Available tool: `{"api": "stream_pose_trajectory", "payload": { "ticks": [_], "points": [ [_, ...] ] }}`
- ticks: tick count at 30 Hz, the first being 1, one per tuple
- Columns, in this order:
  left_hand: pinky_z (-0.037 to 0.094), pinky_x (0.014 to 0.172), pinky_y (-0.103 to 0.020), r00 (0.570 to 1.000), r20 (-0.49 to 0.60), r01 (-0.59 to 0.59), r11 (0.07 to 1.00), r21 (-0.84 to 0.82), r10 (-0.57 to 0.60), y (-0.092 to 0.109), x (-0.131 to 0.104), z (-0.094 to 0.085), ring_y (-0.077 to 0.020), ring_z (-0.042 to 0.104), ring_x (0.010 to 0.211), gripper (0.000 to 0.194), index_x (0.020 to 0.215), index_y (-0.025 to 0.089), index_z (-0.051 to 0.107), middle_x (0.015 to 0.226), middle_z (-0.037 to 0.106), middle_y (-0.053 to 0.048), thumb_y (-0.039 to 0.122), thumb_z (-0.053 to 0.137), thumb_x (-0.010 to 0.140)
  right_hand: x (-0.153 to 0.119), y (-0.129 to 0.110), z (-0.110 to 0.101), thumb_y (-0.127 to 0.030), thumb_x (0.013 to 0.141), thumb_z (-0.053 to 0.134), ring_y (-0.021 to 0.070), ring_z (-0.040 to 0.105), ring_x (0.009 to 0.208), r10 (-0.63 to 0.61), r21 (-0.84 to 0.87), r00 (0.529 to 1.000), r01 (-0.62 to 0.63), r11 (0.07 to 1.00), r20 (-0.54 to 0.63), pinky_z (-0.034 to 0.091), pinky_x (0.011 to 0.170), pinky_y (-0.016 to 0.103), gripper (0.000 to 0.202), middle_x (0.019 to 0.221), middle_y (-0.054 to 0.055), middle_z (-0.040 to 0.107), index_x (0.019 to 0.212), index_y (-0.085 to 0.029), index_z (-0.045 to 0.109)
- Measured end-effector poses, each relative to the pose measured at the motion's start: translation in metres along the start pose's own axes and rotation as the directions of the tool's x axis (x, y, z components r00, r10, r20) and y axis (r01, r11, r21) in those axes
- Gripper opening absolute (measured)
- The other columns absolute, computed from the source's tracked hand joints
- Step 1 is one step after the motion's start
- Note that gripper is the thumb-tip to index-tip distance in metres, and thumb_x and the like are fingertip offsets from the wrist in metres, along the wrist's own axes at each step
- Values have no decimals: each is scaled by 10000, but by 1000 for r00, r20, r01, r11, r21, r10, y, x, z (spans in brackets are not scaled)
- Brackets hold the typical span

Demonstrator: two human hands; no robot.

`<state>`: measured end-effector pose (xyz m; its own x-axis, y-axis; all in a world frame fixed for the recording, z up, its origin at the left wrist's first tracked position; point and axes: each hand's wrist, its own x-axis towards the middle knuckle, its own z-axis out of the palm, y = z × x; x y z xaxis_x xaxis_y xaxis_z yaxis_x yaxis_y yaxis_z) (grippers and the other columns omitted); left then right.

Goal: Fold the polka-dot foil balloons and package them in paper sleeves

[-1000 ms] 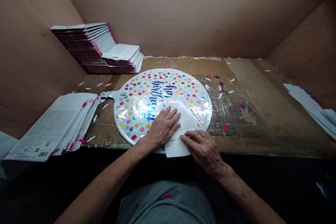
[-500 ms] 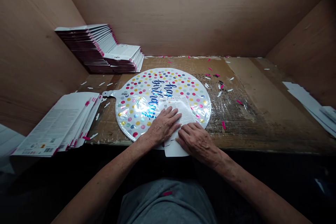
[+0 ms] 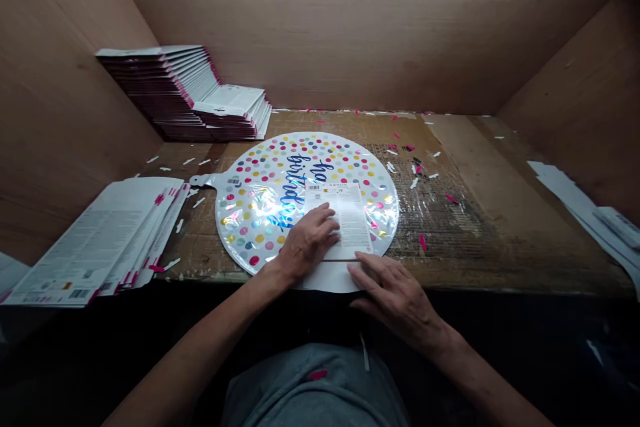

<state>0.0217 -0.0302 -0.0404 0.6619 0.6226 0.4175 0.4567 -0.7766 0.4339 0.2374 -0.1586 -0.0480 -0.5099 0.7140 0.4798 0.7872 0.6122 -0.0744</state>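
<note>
A flat white foil balloon [image 3: 260, 213] with coloured dots and blue "happy birthday" lettering lies on the cardboard-covered table, its neck pointing left. On its near part rests a white printed card [image 3: 353, 223], with a blank lower panel reaching over the table's front edge. My left hand [image 3: 310, 240] lies on the card's left side, fingers slightly bent and apart. My right hand [image 3: 393, 287] is at the card's lower right corner, its fingers apart with the fingertips at the blank panel. Neither hand is closed round anything.
Folded cards [image 3: 185, 93] are stacked at the back left. More printed cards [image 3: 85, 240] lie fanned at the front left. White sheets [image 3: 575, 197] sit at the right wall. Small pink and white scraps dot the cardboard [image 3: 475, 213]. Wooden panels [image 3: 320, 27] enclose the table.
The card now lies straighter, its print and fold line more exposed. My right hand has moved down and right off the printed part, and its fingers have spread. My left hand has shifted slightly down.
</note>
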Motion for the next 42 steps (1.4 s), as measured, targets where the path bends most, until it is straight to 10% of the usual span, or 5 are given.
{"api": "stream_pose_trajectory", "payload": {
  "ticks": [7,14,23,32,42],
  "points": [
    [470,1072,-487,998,58,-30,992,-122,38,20,-61,-16,-342,489,1344,458,1014,176,696,1300,630,-163,550,749,755,16,-1,17,-226,976,548,235,621,1070,10,83,996,-3,997,-89,491,917,395,184,1139,104,715,1104,-174,668],
    [502,987,-483,916,-151,388,918,88,-372,31,-44,3,-325,596,1197,225,734,167,645,1177,676,-140,323,640,896,48,3,24,-332,975,548,191,647,807,411,227,912,-404,886,18,523,763,331,199,890,78,695,893,-180,647],
    [502,941,-469,801,-234,545,833,-99,-551,49,-43,4,-305,629,1074,340,1006,165,594,1106,668,-137,411,723,811,8,0,9,-168,931,620,197,632,944,39,57,989,-31,998,-139,518,839,342,303,1067,84,732,1234,-171,618],
    [580,647,-312,476,221,349,-47,-936,-851,38,-16,-15,-209,705,749,539,1038,140,638,1013,727,-116,519,795,688,91,-3,27,-247,947,593,229,608,940,93,79,970,-77,994,-223,483,847,369,182,1000,94,707,1093,-174,674],
    [570,727,-301,351,-90,504,269,-821,-932,-10,-24,-25,-241,703,886,529,1010,128,680,924,737,-117,597,688,763,191,-11,44,-87,820,618,164,603,600,131,-48,921,-122,991,366,312,526,273,128,693,29,661,749,-193,604]
  ]
}}
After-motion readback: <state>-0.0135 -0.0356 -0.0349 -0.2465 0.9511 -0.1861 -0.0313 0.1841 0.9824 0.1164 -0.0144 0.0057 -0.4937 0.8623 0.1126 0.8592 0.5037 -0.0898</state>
